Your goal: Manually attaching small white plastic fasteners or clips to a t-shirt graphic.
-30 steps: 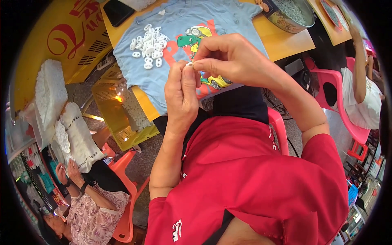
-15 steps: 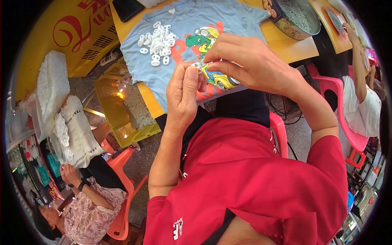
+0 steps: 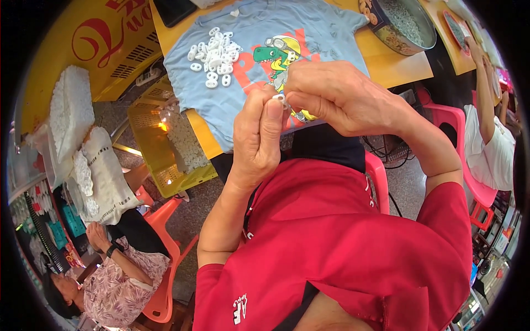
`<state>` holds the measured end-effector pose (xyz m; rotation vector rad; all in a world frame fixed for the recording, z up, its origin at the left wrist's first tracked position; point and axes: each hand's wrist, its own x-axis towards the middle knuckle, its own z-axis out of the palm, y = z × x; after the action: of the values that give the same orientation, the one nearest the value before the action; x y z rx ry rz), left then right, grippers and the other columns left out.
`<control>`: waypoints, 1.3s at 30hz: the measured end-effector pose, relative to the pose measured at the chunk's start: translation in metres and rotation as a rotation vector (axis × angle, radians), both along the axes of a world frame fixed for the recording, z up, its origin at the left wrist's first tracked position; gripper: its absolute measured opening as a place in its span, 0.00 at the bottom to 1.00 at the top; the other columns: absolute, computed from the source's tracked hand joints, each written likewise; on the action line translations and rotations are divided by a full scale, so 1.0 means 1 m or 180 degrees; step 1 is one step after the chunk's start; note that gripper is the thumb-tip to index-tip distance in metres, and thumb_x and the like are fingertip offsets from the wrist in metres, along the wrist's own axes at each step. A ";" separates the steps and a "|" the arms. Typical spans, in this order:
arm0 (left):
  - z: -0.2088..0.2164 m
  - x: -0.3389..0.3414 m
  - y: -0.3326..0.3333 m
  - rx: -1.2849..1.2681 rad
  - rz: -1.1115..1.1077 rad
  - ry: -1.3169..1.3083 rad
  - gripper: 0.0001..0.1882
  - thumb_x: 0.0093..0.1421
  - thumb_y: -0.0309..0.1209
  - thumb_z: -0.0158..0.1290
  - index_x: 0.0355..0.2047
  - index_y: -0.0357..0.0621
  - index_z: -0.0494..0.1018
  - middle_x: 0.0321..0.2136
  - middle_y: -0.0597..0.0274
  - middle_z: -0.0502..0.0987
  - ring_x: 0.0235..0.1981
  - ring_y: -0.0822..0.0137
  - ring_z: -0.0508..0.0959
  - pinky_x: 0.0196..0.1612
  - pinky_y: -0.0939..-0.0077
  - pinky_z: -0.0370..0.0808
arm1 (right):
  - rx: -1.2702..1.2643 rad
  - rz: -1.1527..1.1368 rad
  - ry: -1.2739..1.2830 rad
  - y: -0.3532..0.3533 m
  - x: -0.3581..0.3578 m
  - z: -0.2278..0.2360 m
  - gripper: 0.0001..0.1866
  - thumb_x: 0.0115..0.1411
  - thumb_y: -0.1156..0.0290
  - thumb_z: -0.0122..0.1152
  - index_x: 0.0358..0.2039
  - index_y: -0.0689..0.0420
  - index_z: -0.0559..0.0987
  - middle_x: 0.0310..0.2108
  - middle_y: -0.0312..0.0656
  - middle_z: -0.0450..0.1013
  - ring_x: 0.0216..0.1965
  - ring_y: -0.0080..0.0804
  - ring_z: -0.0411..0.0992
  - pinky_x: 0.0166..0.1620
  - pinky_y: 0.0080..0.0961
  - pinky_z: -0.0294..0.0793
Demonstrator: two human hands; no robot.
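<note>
My left hand [image 3: 256, 132] is closed, pinching a small white plastic piece with two holes [image 3: 280, 99] between thumb and fingertips. My right hand [image 3: 348, 99] comes in from the other side with thumb and fingers pinched together at that piece; whatever lies between its fingertips is hidden. Both hands hover over the near edge of a light blue T-shirt [image 3: 193, 105] with a dinosaur print, spread across the yellow table [image 3: 395, 69]. A loose pile of matching white two-holed pieces [image 3: 215, 55] lies on the shirt, left of my hands.
A round tin [image 3: 400, 27] of small shiny bits stands at the table's far right. Left of the table is a yellow plastic crate [image 3: 144, 127] holding a bag of white pieces. One person [image 3: 121, 276] sits at the left, another [image 3: 486, 143] at the right. A dark flat object [image 3: 172, 11] lies far left.
Both hands have come together and shifted slightly right and nearer to me. My right fingers have curled in more tightly against the white piece in my left hand.
</note>
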<state>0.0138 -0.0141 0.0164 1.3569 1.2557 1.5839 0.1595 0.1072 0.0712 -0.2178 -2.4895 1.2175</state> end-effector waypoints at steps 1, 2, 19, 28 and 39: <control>-0.003 0.000 0.001 0.0093 0.0032 0.0097 0.08 0.69 0.27 0.41 0.34 0.36 0.65 0.24 0.64 0.65 0.22 0.74 0.63 0.25 0.78 0.62 | -0.0001 -0.0006 -0.0002 0.000 0.000 -0.002 0.08 0.64 0.71 0.53 0.30 0.62 0.70 0.25 0.47 0.64 0.27 0.49 0.65 0.30 0.37 0.64; -0.005 0.002 0.001 0.0092 0.0026 0.0095 0.08 0.69 0.27 0.41 0.34 0.36 0.65 0.24 0.64 0.65 0.22 0.74 0.63 0.25 0.78 0.62 | -0.0015 -0.0037 0.0042 -0.001 0.000 -0.004 0.08 0.64 0.71 0.53 0.30 0.62 0.70 0.25 0.46 0.64 0.27 0.48 0.65 0.30 0.37 0.64; -0.023 -0.007 0.018 -0.0429 -0.0372 -0.1390 0.13 0.72 0.33 0.37 0.32 0.40 0.64 0.24 0.68 0.61 0.27 0.75 0.62 0.31 0.79 0.62 | 0.0179 -0.0258 -0.0079 0.019 -0.011 -0.021 0.10 0.64 0.69 0.54 0.31 0.63 0.70 0.28 0.49 0.69 0.31 0.49 0.69 0.32 0.37 0.67; -0.012 -0.012 0.011 -0.0284 -0.0277 -0.0833 0.14 0.72 0.35 0.39 0.31 0.40 0.65 0.22 0.69 0.66 0.23 0.78 0.64 0.27 0.81 0.63 | 0.1860 -0.0066 -0.0067 0.022 -0.010 0.001 0.06 0.59 0.72 0.59 0.32 0.58 0.70 0.27 0.43 0.66 0.29 0.44 0.70 0.28 0.35 0.68; -0.003 -0.005 0.008 -0.0235 -0.0043 -0.0440 0.13 0.71 0.34 0.39 0.33 0.38 0.66 0.21 0.69 0.64 0.23 0.78 0.62 0.27 0.81 0.62 | 0.0929 0.0139 -0.0052 0.014 -0.008 -0.008 0.05 0.59 0.75 0.55 0.32 0.61 0.69 0.27 0.46 0.64 0.29 0.49 0.67 0.30 0.40 0.66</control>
<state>0.0083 -0.0060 0.0137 1.1871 1.2069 1.5783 0.1513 0.1207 0.0629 -0.0976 -2.6586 0.8551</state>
